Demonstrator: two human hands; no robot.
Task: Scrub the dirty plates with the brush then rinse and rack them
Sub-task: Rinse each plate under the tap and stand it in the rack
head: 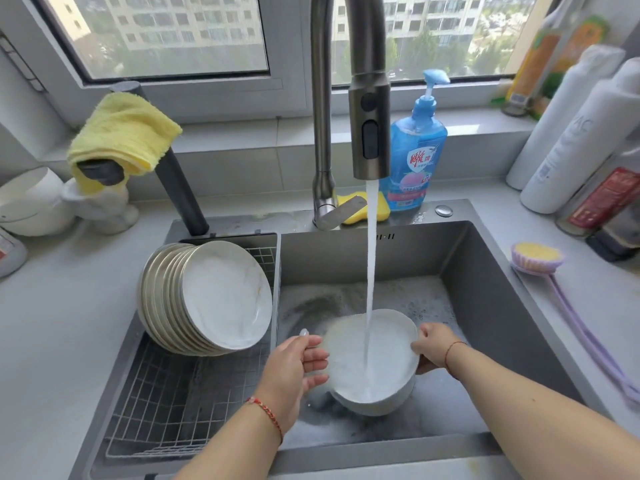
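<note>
Between our hands we hold a plate (372,355) under the tap stream (370,271), left hand (294,365) and right hand (433,346) each gripping a rim. Left of our left hand, rinsed plates (207,296) already fill the rack (166,410); this one looks nearly ready to join them. Beyond our right hand, the brush (536,258) rests on the grey counter, suds in the sink (502,306).

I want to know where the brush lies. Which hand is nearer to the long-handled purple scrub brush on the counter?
Right. The right hand grips the white plate rim on the brush's side of the sink; the left hand holds the opposite rim, farther away.
</note>
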